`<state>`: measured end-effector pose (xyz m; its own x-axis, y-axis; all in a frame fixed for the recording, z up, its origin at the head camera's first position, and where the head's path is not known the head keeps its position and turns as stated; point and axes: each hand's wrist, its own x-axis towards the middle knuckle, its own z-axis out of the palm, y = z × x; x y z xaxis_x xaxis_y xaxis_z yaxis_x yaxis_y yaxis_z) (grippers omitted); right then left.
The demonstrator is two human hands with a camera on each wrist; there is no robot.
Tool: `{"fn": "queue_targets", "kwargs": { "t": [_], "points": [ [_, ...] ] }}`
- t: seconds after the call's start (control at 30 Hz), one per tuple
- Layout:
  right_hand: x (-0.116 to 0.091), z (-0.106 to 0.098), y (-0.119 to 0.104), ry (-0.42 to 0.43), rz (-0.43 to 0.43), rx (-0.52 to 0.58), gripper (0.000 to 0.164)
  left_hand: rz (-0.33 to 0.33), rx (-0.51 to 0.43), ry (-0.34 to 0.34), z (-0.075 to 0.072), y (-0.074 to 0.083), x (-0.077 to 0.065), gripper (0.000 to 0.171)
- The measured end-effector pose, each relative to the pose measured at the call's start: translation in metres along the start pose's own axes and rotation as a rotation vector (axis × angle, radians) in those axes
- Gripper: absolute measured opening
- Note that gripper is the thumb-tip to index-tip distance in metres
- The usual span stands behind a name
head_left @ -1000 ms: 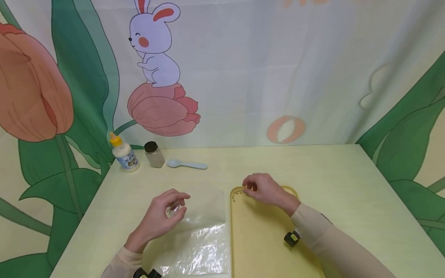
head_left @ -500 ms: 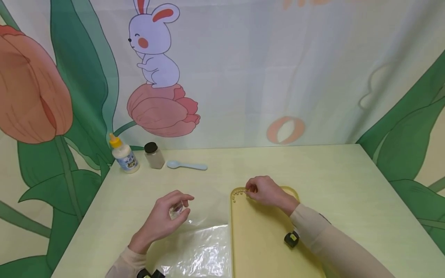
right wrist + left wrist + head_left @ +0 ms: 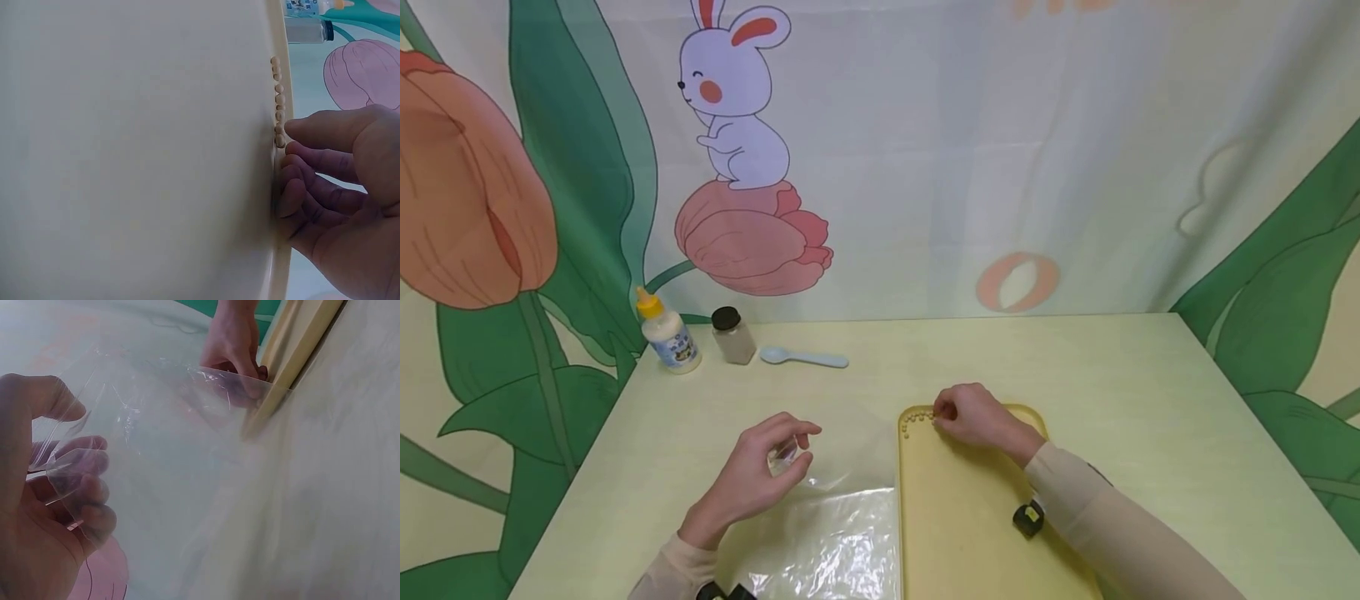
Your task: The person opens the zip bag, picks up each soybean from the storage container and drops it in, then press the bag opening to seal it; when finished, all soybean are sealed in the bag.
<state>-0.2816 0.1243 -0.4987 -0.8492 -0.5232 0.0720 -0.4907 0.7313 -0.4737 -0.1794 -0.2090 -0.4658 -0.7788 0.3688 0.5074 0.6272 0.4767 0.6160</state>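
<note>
My left hand [image 3: 756, 471] grips the top of a clear plastic bag [image 3: 835, 533]; in the left wrist view the see-through film [image 3: 181, 450] spreads from its curled fingers towards the tray. A row of small tan bean-like pieces [image 3: 279, 100] lies along the raised end of a yellow tray [image 3: 970, 517], bunched in its far left corner in the head view. Over that end is my right hand [image 3: 977, 417], fingers bent, thumb and forefinger tips right at the last pieces of the row. I cannot tell whether they pinch one.
A squeeze bottle [image 3: 672, 333] with a yellow cap and a black-lidded jar [image 3: 733, 335] stand at the back left of the table [image 3: 1150, 400]. To the right of the jar lies a pale blue spoon [image 3: 803, 357]. Behind hangs a printed curtain [image 3: 910, 167].
My right hand has shifted slightly right and nearer along the tray's far end, showing more of the row. My left hand has moved a little right, with the bag still in it.
</note>
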Motion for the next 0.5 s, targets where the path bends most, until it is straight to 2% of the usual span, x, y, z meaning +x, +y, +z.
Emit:
{"fn": "queue_targets", "kwargs": {
  "t": [0.27, 0.5],
  "points": [
    [0.0004, 0.0005, 0.0011, -0.001, 0.003, -0.007, 0.005, 0.027, -0.014, 0.01, 0.001, 0.0, -0.0002, 0.033],
    [-0.0002, 0.0005, 0.0021, -0.024, -0.016, -0.029, 0.004, 0.013, -0.01, 0.01, 0.002, -0.0028, -0.0008, 0.034]
  ]
}}
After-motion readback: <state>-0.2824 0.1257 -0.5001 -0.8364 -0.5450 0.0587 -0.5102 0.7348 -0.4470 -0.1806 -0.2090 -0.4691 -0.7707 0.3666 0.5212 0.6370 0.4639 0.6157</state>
